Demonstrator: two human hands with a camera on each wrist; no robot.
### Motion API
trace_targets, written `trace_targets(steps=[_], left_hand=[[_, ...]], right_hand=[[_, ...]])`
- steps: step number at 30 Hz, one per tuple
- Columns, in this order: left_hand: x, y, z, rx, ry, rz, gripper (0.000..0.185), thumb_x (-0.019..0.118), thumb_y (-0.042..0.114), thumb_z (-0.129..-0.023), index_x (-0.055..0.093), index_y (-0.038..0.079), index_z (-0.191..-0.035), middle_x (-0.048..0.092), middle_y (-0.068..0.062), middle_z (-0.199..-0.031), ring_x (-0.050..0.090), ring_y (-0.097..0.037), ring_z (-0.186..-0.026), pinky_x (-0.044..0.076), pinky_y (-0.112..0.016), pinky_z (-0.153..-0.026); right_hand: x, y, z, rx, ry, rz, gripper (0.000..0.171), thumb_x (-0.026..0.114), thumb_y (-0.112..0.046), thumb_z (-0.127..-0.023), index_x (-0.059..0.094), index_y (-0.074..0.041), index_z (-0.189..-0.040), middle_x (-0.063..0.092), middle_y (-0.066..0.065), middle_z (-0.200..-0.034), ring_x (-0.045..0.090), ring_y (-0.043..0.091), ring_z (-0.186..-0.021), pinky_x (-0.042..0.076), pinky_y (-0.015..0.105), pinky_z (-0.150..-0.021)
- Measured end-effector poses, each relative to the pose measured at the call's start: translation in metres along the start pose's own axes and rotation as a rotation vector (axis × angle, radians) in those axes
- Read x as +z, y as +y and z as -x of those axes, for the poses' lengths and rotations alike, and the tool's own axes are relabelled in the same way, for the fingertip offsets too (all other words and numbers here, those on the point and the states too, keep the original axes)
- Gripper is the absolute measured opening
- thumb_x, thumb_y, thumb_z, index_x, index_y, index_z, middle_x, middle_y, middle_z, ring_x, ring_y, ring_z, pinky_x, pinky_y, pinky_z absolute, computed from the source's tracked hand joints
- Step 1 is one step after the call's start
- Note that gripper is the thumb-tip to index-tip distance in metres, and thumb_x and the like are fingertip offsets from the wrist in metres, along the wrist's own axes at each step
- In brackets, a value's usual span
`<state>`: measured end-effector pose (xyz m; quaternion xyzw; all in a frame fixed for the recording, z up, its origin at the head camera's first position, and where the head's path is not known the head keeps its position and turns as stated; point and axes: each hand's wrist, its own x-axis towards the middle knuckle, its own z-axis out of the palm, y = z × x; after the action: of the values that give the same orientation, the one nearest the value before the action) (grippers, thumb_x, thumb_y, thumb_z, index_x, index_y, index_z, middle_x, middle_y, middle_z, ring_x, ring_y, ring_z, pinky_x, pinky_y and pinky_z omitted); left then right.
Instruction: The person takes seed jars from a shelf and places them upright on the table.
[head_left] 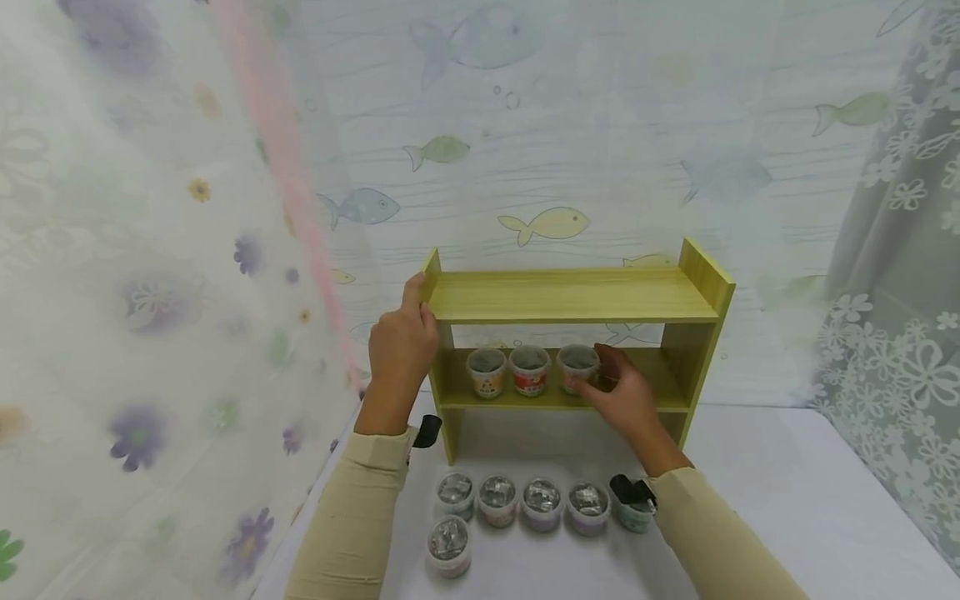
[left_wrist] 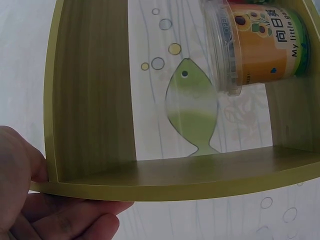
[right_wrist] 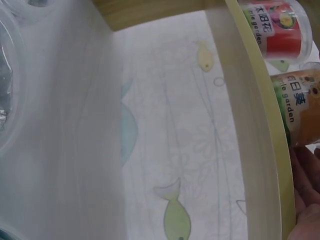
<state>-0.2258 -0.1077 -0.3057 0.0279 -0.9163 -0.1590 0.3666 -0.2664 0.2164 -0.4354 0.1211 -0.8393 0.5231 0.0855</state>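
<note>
My left hand [head_left: 401, 354] grips the upper left side of a yellow-green wooden shelf [head_left: 570, 296], thumb and fingers on either face of the board in the left wrist view. On the middle board, my right hand [head_left: 626, 398] holds an orange-labelled clear plastic cup [head_left: 576, 367] with thumb and fingers round its side. To its left stand a red-labelled cup [head_left: 529, 375] and another orange-labelled cup [head_left: 487, 375] with sunflowers on its label [left_wrist: 262, 35]. In the right wrist view, the held cup [right_wrist: 300, 107] is at the board's front edge, beside the red one.
On the white table [head_left: 772, 483] before the shelf, several lidded cups form a row, among them a purple-tinted cup [head_left: 542, 504] and a green one [head_left: 636, 517] partly behind the right wrist camera. One more cup [head_left: 448, 546] sits nearer. Patterned curtains hang behind and left.
</note>
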Motion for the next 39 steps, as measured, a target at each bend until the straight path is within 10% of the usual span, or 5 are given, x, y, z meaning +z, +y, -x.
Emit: trace_targets(steps=[15, 26, 39], left_hand=[[-0.003, 0.003, 0.000, 0.008, 0.019, -0.005, 0.043, 0.048, 0.020, -0.106, 0.047, 0.019, -0.149, 0.045, -0.010, -0.049, 0.042, -0.026, -0.040, 0.033, -0.037, -0.040], [0.000, 0.001, -0.001, 0.008, 0.011, 0.004, 0.044, 0.048, 0.019, -0.106, 0.046, 0.019, -0.150, 0.045, -0.009, -0.049, 0.040, -0.025, -0.039, 0.032, -0.036, -0.040], [-0.002, 0.003, -0.002, -0.012, -0.026, -0.008, 0.045, 0.046, 0.021, -0.107, 0.044, 0.020, -0.151, 0.045, -0.009, -0.049, 0.040, -0.024, -0.040, 0.032, -0.035, -0.040]], right_hand=[[-0.002, -0.001, 0.000, -0.037, -0.008, -0.039, 0.071, 0.077, -0.055, -0.088, 0.055, -0.021, -0.148, 0.064, 0.009, -0.136, 0.062, 0.029, -0.125, 0.053, 0.050, -0.100], [-0.013, -0.001, -0.006, 0.022, -0.098, -0.049, 0.087, 0.072, -0.058, -0.091, 0.035, -0.024, -0.161, 0.050, 0.016, -0.153, 0.051, 0.038, -0.138, 0.049, 0.057, -0.103], [-0.014, -0.006, -0.006, -0.003, -0.109, 0.053, 0.079, 0.068, -0.064, -0.091, 0.050, -0.019, -0.154, 0.055, 0.016, -0.151, 0.057, 0.037, -0.133, 0.052, 0.055, -0.100]])
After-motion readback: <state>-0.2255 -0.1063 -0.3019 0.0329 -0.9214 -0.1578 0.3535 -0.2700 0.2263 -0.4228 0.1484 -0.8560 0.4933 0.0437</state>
